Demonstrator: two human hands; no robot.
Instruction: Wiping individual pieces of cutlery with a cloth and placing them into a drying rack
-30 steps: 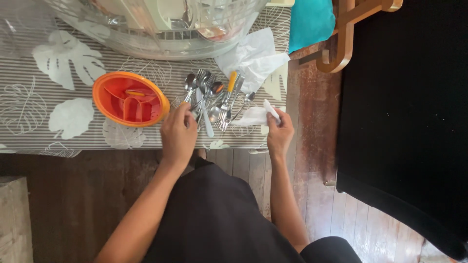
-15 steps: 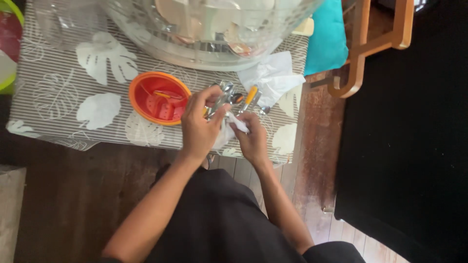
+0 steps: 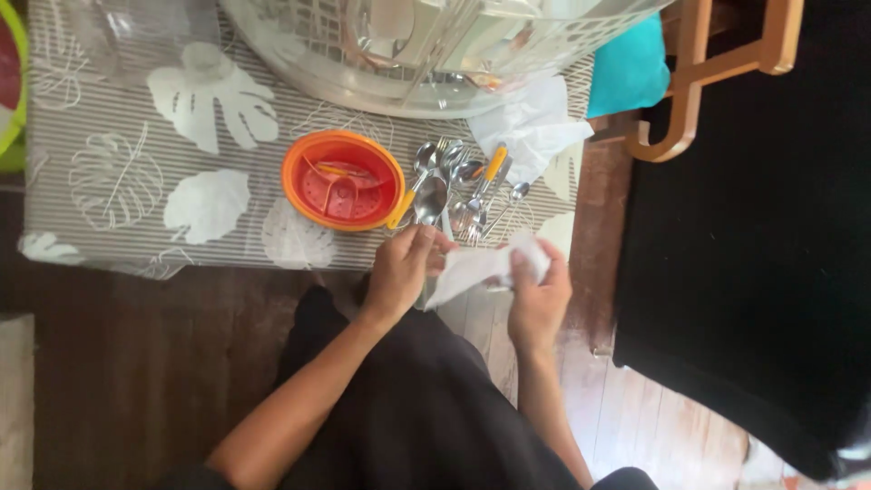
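Wiping works best taut; your left hand (image 3: 404, 268) fingers pinch what looks like a utensil handle; your right hand (image 3: 537, 295) grips the white cloth (image 3: 472, 268); draw it along.

The person wears a plain black garment that covers the torso and lap. Both arms are bare from above the elbow down, with no sleeves, watch, bracelets or rings visible on the left hand (image 3: 402, 269) or right hand (image 3: 539, 297).

The white cloth (image 3: 481, 266) hides whatever the left hand (image 3: 406, 268) pinches, and the clear dish rack (image 3: 435, 45) runs off the top edge.
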